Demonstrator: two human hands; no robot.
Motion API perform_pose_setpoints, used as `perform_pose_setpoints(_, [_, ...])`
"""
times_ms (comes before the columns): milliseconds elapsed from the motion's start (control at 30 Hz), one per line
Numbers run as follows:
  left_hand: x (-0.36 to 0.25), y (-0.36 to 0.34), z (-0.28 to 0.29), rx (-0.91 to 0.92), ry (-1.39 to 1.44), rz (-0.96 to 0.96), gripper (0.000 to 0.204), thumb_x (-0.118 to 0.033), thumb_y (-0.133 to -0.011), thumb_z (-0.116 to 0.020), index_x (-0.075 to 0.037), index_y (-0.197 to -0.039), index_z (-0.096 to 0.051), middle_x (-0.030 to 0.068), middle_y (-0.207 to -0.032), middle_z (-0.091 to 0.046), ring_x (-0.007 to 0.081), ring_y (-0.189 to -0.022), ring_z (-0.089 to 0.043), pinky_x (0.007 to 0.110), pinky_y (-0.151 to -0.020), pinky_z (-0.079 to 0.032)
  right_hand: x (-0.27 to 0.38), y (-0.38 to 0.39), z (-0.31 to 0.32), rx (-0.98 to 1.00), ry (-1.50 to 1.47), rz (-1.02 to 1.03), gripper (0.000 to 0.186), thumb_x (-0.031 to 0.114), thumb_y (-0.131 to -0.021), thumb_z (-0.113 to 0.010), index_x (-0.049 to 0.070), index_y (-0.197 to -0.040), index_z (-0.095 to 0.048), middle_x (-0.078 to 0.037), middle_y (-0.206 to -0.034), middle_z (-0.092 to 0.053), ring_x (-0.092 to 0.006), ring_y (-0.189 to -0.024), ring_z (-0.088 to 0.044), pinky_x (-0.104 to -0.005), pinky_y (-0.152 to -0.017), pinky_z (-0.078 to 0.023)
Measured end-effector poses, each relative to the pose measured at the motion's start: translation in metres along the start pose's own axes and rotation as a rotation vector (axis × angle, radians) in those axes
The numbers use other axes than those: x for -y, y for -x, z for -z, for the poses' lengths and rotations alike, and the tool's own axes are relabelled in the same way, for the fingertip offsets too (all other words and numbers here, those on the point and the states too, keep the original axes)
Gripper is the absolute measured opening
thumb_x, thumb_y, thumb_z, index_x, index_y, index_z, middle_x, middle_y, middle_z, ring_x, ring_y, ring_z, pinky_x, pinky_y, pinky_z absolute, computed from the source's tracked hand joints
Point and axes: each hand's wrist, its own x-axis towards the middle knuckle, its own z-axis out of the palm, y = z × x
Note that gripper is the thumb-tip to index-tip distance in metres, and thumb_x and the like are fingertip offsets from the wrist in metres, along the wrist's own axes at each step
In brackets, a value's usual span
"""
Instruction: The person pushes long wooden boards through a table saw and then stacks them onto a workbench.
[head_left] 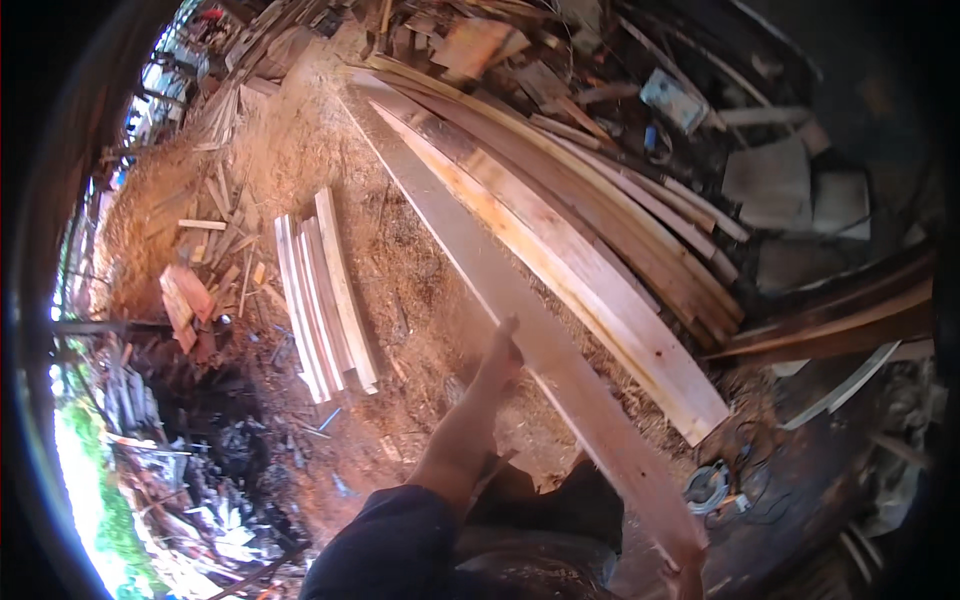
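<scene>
A long wooden plank [585,385] runs from beside my right side away toward the far sawdust heap. My left hand [507,345] grips its left edge partway along, with the fingers partly hidden by the board. At the plank's near end, my right hand [686,578] is closed round the end, low in the picture. Just right of the plank lies a wide, pale board [640,350], with a knot near its end. Behind that board rests a row of long boards [600,230].
Several short, narrow boards [322,300] lie side by side on the sawdust-covered ground to the left. A coiled cable [707,488] lies near the right end of the boards. Scrap wood [475,45] is piled at the back, and reddish offcuts [187,300] lie at far left.
</scene>
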Motion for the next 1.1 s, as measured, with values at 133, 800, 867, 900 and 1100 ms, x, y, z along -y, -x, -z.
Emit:
perform_pose_setpoints(133, [-0.051, 0.086, -0.053, 0.16, 0.083, 0.001, 0.053, -0.029, -0.087, -0.068, 0.0, -0.128, -0.052, 0.0182, -0.121, -0.059, 0.0328, -0.107, -0.061, 0.045, -0.092, -0.052, 0.057, 0.076, -0.054, 0.078, 0.252, 0.202, 0.029, 0.037, -0.095, -0.056, 0.008, -0.097, -0.059, -0.007, -0.077, -0.061, -0.0237, -0.074, -0.063, -0.0406, -0.07, -0.053])
perform_pose_setpoints(800, [-0.467, -0.025, 0.195, 0.547, -0.915, -0.339, 0.036, -0.029, -0.085, -0.073, -0.008, -0.114, -0.065, 0.0101, -0.105, -0.07, 0.0286, -0.092, -0.067, 0.041, -0.073, -0.054, 0.238, 0.443, -0.521, 0.714, 0.799, 0.085, 0.049, 0.047, -0.102, -0.048, 0.007, -0.128, -0.057, -0.008, -0.091, -0.069, -0.02, -0.073, -0.069, -0.0355, -0.064, -0.057])
perform_pose_setpoints(867, [-0.538, -0.078, 0.205, 0.244, -1.061, -0.496, 0.039, -0.036, -0.09, -0.066, -0.008, -0.117, -0.061, 0.0094, -0.095, -0.067, 0.0302, -0.086, -0.065, 0.042, -0.073, -0.053, 0.263, 0.461, -0.56, 0.816, 0.743, -0.004, 0.045, 0.048, -0.104, -0.045, 0.011, -0.127, -0.056, -0.006, -0.089, -0.068, -0.0176, -0.067, -0.068, -0.0323, -0.059, -0.056])
perform_pose_setpoints(900, [-0.562, -0.1, 0.21, 0.148, -1.098, -0.391, 0.04, -0.038, -0.091, -0.064, -0.009, -0.118, -0.06, 0.0089, -0.095, -0.066, 0.0296, -0.085, -0.064, 0.042, -0.073, -0.053, 0.268, 0.46, -0.569, 0.815, 0.741, -0.044, 0.045, 0.048, -0.104, -0.045, 0.011, -0.127, -0.056, -0.006, -0.089, -0.068, -0.0176, -0.067, -0.068, -0.0323, -0.059, -0.056])
perform_pose_setpoints(1100, [-0.676, -0.224, 0.115, 0.044, 0.067, 0.15, 0.049, -0.051, -0.098, -0.048, -0.008, -0.12, -0.055, 0.0086, -0.108, -0.063, 0.0312, -0.098, -0.063, 0.047, -0.079, -0.055, 0.345, 0.467, -0.628, 0.603, 0.711, -0.267, 0.042, 0.04, -0.103, -0.049, 0.007, -0.125, -0.062, -0.004, -0.102, -0.068, -0.0128, -0.088, -0.066, -0.031, -0.078, -0.054])
